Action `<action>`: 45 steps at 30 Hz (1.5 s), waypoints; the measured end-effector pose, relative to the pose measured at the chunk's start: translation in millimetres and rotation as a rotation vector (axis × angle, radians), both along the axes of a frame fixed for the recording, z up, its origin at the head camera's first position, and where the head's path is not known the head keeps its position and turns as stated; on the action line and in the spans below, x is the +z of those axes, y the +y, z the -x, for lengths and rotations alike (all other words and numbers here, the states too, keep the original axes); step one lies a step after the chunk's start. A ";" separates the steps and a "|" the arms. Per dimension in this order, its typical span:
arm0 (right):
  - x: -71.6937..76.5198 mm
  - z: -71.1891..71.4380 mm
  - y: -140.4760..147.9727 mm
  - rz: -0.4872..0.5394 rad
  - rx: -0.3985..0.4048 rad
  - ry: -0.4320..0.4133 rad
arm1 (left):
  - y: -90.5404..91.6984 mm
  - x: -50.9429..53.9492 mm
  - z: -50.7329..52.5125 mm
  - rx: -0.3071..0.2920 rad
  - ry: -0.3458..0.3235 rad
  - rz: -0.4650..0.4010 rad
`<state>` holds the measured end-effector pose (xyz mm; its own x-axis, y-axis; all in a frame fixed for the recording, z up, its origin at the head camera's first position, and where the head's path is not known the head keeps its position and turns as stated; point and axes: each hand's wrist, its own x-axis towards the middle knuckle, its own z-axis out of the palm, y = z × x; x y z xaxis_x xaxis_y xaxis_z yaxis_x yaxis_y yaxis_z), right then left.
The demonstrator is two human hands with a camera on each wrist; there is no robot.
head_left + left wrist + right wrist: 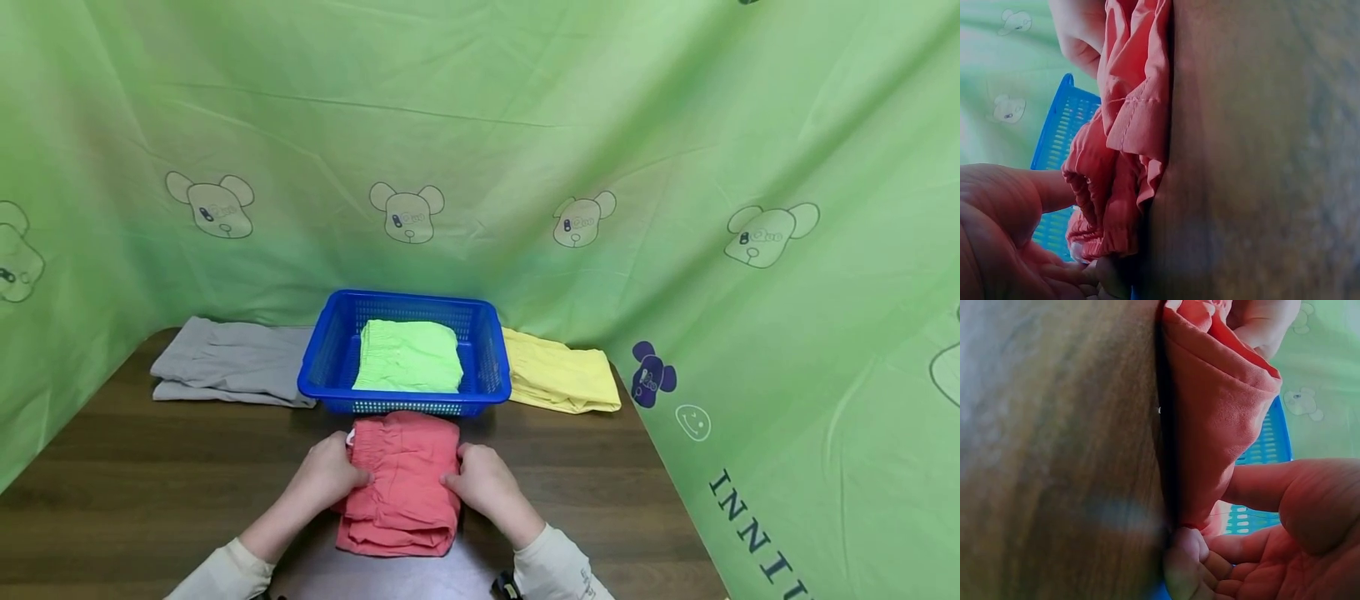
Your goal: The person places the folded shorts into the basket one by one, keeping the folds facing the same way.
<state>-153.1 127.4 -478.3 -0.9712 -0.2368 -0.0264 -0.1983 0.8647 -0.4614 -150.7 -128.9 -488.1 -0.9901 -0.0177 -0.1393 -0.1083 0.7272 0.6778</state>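
A folded pair of red shorts (408,483) lies on the table in front of the basket, with a gathered elastic waistband and a bit of white drawstring at its left. My left hand (330,472) grips its left side, thumb on top; the left wrist view shows the thumb against the gathered waistband (1088,194) and the other fingers reaching beneath. On the opposite side my right hand (486,482) pinches the cloth, its thumb on top. In the right wrist view the fingertips (1188,547) tuck under the cloth's lower edge near the tabletop.
Behind the red shorts stands a blue plastic basket (405,398) holding a folded bright green garment (408,357). A folded grey garment (236,362) lies left of it, a folded yellow one (562,371) to its right. A green printed curtain (480,133) hangs around the wooden table (202,467).
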 end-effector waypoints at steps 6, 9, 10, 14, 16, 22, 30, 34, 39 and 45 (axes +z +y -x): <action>-1.0 -0.2 1.3 0.040 -0.012 -0.022 | 1.2 -0.6 -0.4 0.013 -0.005 -0.018; -1.3 0.4 2.4 0.072 -0.027 -0.051 | 2.3 0.0 -1.1 0.013 -0.005 -0.049; -1.4 0.8 2.9 0.083 -0.031 -0.058 | 2.5 0.7 -1.3 0.012 -0.007 -0.073; -1.4 3.5 4.6 0.144 -0.047 -0.093 | 1.5 4.4 -1.2 0.017 -0.063 -0.231; -1.5 4.7 5.5 0.180 -0.057 -0.107 | 0.0 6.2 -0.4 0.022 -0.130 -0.333; -2.0 4.2 7.9 0.300 -0.086 -0.171 | -2.4 2.3 0.9 0.040 -0.324 -0.629; 4.0 4.2 8.8 0.624 -0.104 -0.376 | -5.5 0.3 0.8 -0.003 -0.385 -0.801; 5.8 5.0 9.8 0.670 -0.087 -0.419 | -8.4 -1.5 3.1 -0.026 -0.378 -0.805; 5.3 6.3 10.9 0.762 -0.087 -0.490 | -9.7 -3.4 3.9 -0.030 -0.391 -0.857; 0.9 8.4 11.6 0.853 -0.126 -0.575 | -10.0 -2.1 3.0 -0.041 -0.422 -0.968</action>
